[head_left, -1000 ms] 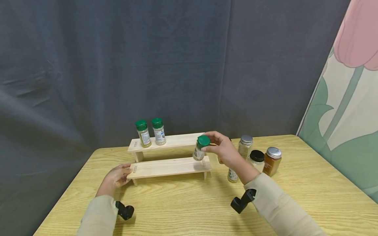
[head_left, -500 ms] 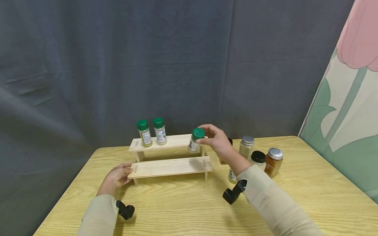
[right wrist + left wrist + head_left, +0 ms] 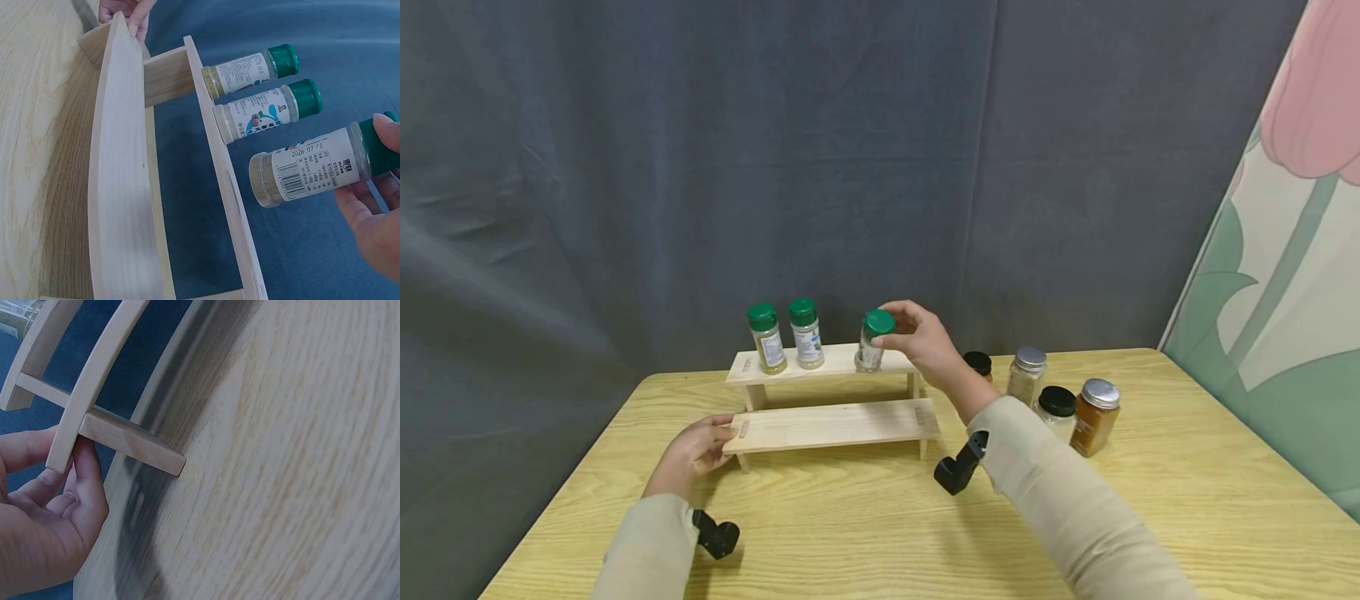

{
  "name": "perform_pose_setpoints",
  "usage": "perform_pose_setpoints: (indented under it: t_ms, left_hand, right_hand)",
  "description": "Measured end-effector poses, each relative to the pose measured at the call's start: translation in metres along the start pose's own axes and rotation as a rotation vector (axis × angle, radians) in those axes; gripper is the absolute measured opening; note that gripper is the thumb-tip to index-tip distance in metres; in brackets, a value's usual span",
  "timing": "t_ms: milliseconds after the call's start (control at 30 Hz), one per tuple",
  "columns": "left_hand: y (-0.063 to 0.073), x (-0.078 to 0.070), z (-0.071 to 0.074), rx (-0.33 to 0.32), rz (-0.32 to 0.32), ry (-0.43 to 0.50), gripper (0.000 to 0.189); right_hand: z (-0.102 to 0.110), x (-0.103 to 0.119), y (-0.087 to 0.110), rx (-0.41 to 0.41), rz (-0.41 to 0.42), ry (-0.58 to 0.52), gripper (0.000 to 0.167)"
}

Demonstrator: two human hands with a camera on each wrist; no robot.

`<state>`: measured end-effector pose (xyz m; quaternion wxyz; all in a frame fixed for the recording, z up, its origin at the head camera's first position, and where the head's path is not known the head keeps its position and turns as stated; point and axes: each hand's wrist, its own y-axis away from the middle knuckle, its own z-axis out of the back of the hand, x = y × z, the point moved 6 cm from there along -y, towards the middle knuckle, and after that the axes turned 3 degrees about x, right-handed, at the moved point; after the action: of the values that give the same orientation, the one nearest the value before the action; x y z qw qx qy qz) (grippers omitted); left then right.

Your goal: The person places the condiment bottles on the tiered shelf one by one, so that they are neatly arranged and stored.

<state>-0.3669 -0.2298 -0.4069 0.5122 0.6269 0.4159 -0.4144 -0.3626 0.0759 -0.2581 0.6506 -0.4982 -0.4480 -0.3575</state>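
Observation:
A two-tier wooden rack (image 3: 835, 422) stands on the table. My left hand (image 3: 696, 450) grips the left end of its lower shelf; in the left wrist view, fingers (image 3: 90, 487) reach under the board. My right hand (image 3: 925, 342) holds a green-capped spice jar (image 3: 869, 354) by its cap, over the right half of the upper shelf. In the right wrist view this labelled jar (image 3: 306, 165) appears slightly apart from the shelf edge. Two similar green-capped spice jars (image 3: 768, 342) (image 3: 807, 337) stand on the upper shelf's left half.
Right of the rack are a silver-lidded jar (image 3: 1026, 379), a black-lidded jar (image 3: 1056, 408), an orange-brown jar with silver lid (image 3: 1093, 419) and another black-capped jar (image 3: 978, 364), partly hidden by the right arm. A dark curtain (image 3: 865, 167) hangs behind the table.
My right hand has carried the green-capped spice jar left and back, from over the lower shelf's right end to the upper shelf. The left hand stays on the rack.

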Motion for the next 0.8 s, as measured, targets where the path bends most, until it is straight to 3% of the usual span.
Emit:
perform_pose_setpoints:
  t_ms: [300,567,800]
  left_hand:
    - [0.003,-0.002,-0.001,-0.004,-0.012,-0.032,0.05]
    - [-0.005,0.002,0.004,-0.01,-0.012,-0.033,0.052]
    - [-0.02,0.013,0.014,0.06,-0.047,-0.009,0.05]
  right_hand:
    - [-0.01,-0.004,-0.014,-0.004,-0.01,0.007,0.035]
    - [-0.013,-0.004,-0.023,-0.021,-0.013,0.066,0.035]
    - [-0.015,-0.007,-0.028,-0.031,-0.017,0.075,0.034]
